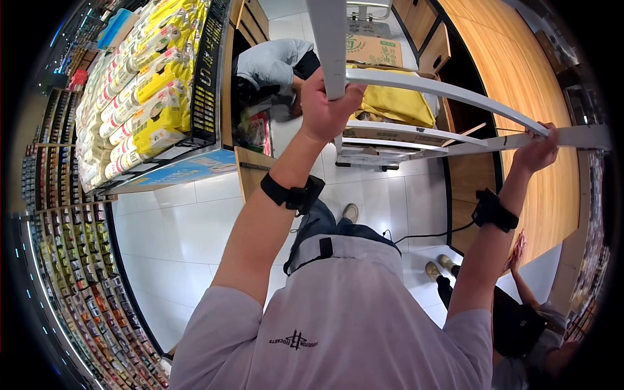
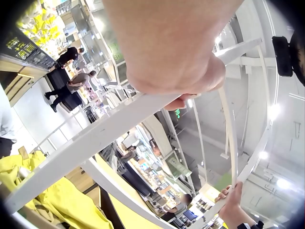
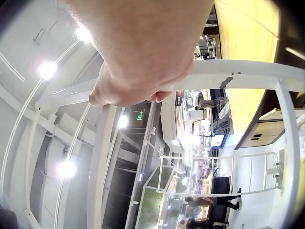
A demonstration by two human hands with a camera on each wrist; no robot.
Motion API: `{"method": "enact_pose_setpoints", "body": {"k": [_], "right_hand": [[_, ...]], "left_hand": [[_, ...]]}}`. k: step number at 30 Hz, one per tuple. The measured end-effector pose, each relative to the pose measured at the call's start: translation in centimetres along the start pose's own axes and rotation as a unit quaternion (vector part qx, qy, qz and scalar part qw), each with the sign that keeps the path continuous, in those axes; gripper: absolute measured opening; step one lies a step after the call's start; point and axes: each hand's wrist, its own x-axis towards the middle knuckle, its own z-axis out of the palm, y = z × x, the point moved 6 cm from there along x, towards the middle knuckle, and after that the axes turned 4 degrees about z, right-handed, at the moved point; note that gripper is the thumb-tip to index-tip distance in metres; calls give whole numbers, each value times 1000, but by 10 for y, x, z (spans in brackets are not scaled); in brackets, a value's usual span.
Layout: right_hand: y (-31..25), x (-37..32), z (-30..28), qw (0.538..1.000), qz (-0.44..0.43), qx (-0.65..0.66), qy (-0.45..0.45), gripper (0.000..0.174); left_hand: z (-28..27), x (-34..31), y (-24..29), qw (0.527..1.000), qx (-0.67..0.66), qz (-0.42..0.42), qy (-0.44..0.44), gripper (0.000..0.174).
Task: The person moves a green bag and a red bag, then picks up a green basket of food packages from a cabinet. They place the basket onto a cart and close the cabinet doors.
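Observation:
My left hand (image 1: 328,107) grips the left upright of a white metal cart frame (image 1: 448,91). On the opposite side of the frame, my right hand (image 1: 538,149) holds the other upright, near where the curved crossbar joins it. Inside the cart lies a yellow cloth or bag (image 1: 396,101), with a cardboard box (image 1: 374,49) behind it. The left wrist view shows the left hand (image 2: 176,62) over the white bar (image 2: 95,136). In the right wrist view the right hand (image 3: 138,71) wraps a white bar with chipped paint (image 3: 248,74).
A person (image 1: 273,65) bends low beside the cart's left side. Yellow-and-white packages (image 1: 153,97) are piled on a display at left. A wooden counter (image 1: 526,65) runs along the right, with another person (image 1: 520,325) behind. A cable (image 1: 429,235) hangs between my waist and right wrist.

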Motion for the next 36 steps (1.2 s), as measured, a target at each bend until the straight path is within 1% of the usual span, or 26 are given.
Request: {"method": "enact_pose_setpoints", "body": {"k": [2, 6, 8, 11, 13, 17, 19, 22, 32, 36], "right_hand": [[-6, -6, 7, 1000, 3, 8, 21, 22], [-8, -8, 8, 999, 3, 0, 39, 23], [-4, -4, 6, 1000, 0, 7, 2, 28], [-10, -9, 11, 1000, -1, 1, 27, 24], [-11, -11, 12, 1000, -2, 1, 26, 24], [-11, -11, 13, 1000, -3, 0, 27, 25], [-12, -12, 13, 1000, -4, -2, 27, 25], [-11, -12, 12, 1000, -4, 0, 23, 25], [-11, -16, 13, 1000, 3, -3, 25, 24], [-11, -17, 12, 1000, 3, 1, 16, 24]], "left_hand": [[-1, 1, -2, 1000, -2, 0, 2, 10], [-4, 1, -1, 1000, 3, 13, 1, 14], [-5, 2, -1, 1000, 6, 14, 0, 15], [-5, 2, -2, 1000, -5, 13, -2, 15], [-6, 2, -1, 1000, 12, 10, 5, 14], [-5, 3, 2, 1000, -7, 4, 1, 13], [-6, 3, 2, 1000, 16, 3, -6, 12], [-8, 2, 1, 1000, 15, -1, 4, 11], [-17, 2, 1, 999, 35, 0, -5, 9], [-20, 1, 0, 1000, 6, -29, 10, 8]]}}
